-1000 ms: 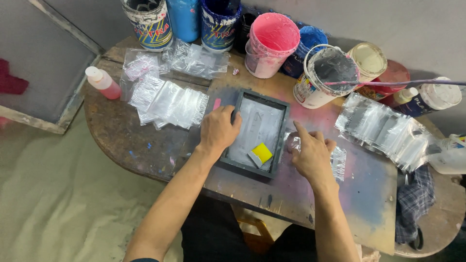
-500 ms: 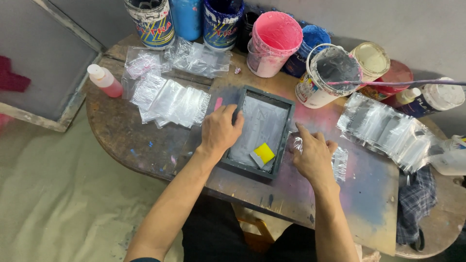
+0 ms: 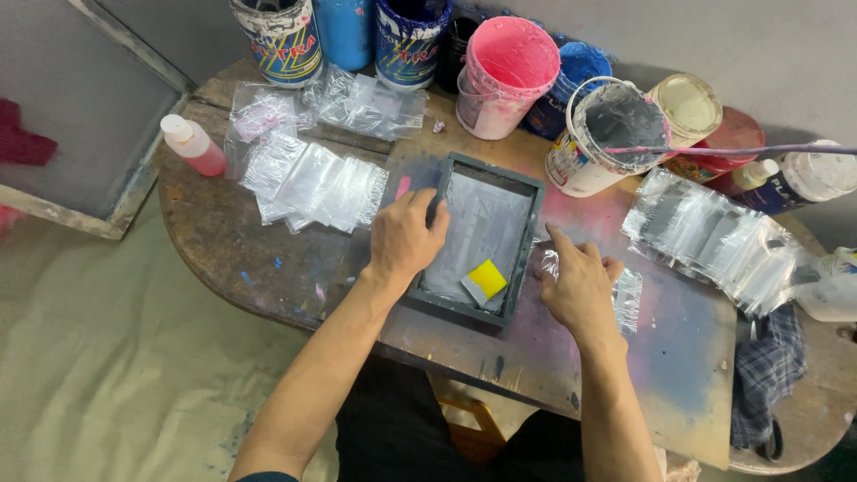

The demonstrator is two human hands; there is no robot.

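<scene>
Paint-stained and round, the wooden bench (image 3: 268,259) carries everything, with a big screen frame (image 3: 80,134) leaning off its left edge. Along the back stand paint tubs, among them a pink bucket (image 3: 504,76) and a white bucket (image 3: 607,134). Clear plastic bags lie in piles: one stack at left (image 3: 312,183), another at right (image 3: 714,236). At centre sits a small dark printing frame (image 3: 482,236) with a yellow squeegee (image 3: 486,278) resting on its mesh (near the front right corner). The left hand (image 3: 406,241) lies flat on the frame's left rail, fingers (image 3: 420,210) spread over the edge and pressing down. The right hand (image 3: 580,286) rests open on a single bag (image 3: 620,295) just beside the frame, gripping nothing that I can see. To do this well, I judge the frame should be pinned steady while the bag is smoothed flat and square against it.
</scene>
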